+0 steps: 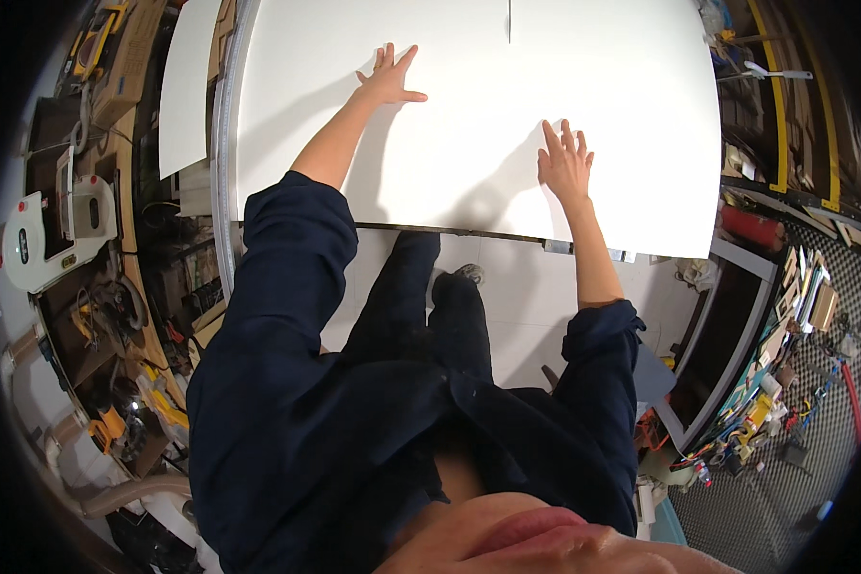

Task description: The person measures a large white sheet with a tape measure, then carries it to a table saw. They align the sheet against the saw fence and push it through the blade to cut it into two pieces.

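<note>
A large white board [473, 165] lies flat in front of me. My left hand [387, 79] rests palm down on its upper left part, fingers spread, holding nothing. Nearer the front edge, to the right, my right hand [567, 161] is on the same board with its fingers apart and nothing in it. A thin dark slit or strip [509, 21] runs down from the top of the view into the board. Along the board's left side runs a long metal rail [224, 143] with scale-like marks. Below the front edge, small metal parts [558, 247] show beside my right forearm.
Another white panel [186, 86] stands left of the rail, near shelves crowded with tools. A red cylinder [752, 228], yellow rack uprights [776, 115] and a grey-framed stand [732, 337] are at right. A mat [760, 509] bears cluttered small items. My legs are below the board's front edge.
</note>
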